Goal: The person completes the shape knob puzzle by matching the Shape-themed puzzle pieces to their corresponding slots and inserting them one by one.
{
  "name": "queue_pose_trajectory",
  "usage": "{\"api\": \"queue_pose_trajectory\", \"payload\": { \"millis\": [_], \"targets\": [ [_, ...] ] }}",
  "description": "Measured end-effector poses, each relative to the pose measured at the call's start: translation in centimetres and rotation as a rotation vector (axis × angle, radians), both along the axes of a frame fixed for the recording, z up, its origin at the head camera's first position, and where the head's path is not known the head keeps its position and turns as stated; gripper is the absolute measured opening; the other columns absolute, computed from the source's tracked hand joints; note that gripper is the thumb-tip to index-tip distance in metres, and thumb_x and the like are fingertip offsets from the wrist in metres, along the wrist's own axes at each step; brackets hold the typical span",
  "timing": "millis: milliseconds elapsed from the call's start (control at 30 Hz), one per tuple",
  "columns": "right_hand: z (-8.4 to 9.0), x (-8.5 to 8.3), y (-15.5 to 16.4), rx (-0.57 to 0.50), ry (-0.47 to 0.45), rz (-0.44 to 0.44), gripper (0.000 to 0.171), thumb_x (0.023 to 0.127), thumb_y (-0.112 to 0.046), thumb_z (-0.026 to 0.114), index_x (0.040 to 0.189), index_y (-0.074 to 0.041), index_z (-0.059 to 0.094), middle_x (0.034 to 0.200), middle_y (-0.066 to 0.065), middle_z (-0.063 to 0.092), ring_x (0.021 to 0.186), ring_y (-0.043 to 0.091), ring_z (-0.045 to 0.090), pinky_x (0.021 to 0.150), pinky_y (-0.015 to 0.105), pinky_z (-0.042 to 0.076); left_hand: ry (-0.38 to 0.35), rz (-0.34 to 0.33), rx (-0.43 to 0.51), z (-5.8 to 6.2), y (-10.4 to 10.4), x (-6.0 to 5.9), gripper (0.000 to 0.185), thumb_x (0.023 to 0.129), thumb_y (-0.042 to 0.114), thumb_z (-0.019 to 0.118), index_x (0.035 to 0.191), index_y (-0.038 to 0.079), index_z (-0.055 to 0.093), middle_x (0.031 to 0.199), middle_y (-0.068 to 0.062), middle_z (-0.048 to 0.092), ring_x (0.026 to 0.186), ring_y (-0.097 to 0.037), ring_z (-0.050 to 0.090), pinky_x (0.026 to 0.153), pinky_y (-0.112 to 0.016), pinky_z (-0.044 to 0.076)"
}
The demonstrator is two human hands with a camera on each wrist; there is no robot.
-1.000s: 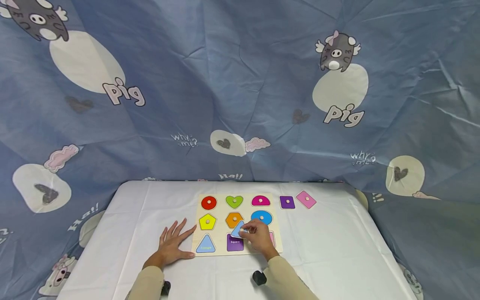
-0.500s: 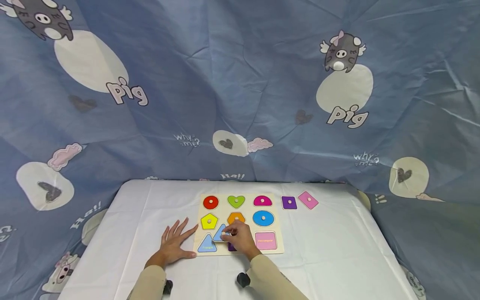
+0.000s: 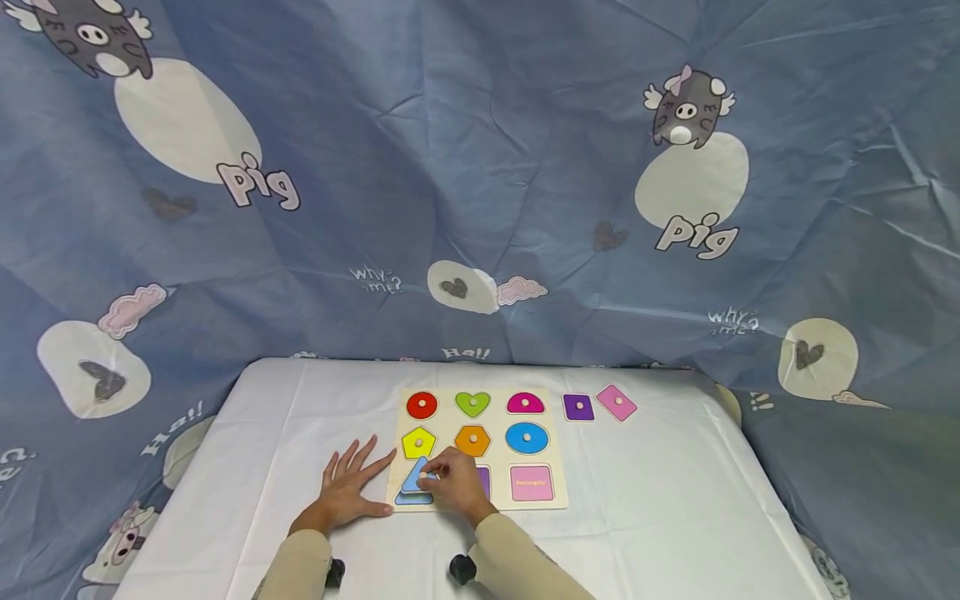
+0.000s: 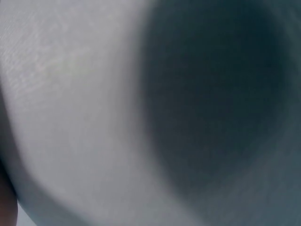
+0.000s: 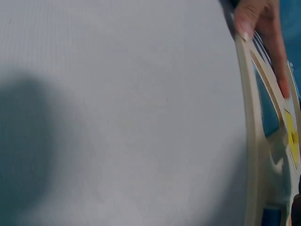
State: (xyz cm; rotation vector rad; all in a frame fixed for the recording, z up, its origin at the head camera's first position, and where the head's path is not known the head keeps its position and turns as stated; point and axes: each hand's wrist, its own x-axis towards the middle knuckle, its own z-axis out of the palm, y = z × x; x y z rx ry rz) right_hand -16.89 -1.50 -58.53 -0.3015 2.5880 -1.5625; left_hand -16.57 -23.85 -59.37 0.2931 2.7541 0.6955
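Pinching the blue triangle piece (image 3: 417, 477), the right hand (image 3: 452, 485) holds it tilted over the near-left slot of the puzzle board (image 3: 557, 500). Its far corner is up and its near edge is down at the slot, whose blue floor (image 3: 411, 499) shows below. Judging by the tilt, the piece is not seated yet and one edge is going in first. Fingers are curled on the piece, most likely at its peg, though the peg itself is hidden under the fingertips.

The left hand (image 3: 347, 492) lies flat on the white tablecloth (image 3: 645, 517), fingers spread and straight, holding nothing. Its fingertips touch the board's left edge, which looks like bracing so the board doesn't slide. The right wrist view backs that up: a fingertip (image 5: 244, 21) rests on the board's rim.

On the board are a red circle (image 3: 422, 405), green heart (image 3: 472, 403), pink half-circle (image 3: 525, 403), yellow pentagon (image 3: 417, 442), orange hexagon (image 3: 472, 440) and blue disc (image 3: 527, 437). The near-middle purple slot (image 3: 483, 481) is half covered by the right hand. The pink rectangle slot (image 3: 532, 483) at near right is bare.

Two loose pieces, a purple square (image 3: 578, 407) and a pink rectangle (image 3: 617, 402), lie on the cloth off the board's far-right corner.

The left wrist view is blurred cloth and shadow, no use.
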Motion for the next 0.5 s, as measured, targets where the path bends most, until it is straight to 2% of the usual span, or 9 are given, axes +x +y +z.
{"api": "queue_pose_trajectory", "payload": {
  "millis": [100,500],
  "targets": [
    [-0.2,0.2,-0.4,-0.002,-0.002,0.009,0.008,0.077,-0.010,0.080,0.085,-0.008,0.078,0.073,-0.007,0.053,0.069,0.004,0.043,0.062,0.017,0.042,0.003,-0.006,-0.005,0.0,0.0,0.1,0.097,0.062,0.056,0.080,0.145,0.021,0.044,0.159,-0.016,0.016,0.144,-0.041,0.003,0.112,-0.061,-0.007],
    [-0.8,0.6,-1.3,0.072,0.096,-0.010,0.010,0.075,-0.014,0.083,0.082,-0.009,0.078,0.071,-0.011,0.054,0.066,-0.001,0.041,0.060,0.016,0.041,0.003,0.001,0.008,0.0,0.0,0.1,0.097,0.062,0.057,0.080,0.145,0.020,0.045,0.159,-0.016,0.017,0.144,-0.041,0.003,0.112,-0.060,-0.007]
  ]
}}
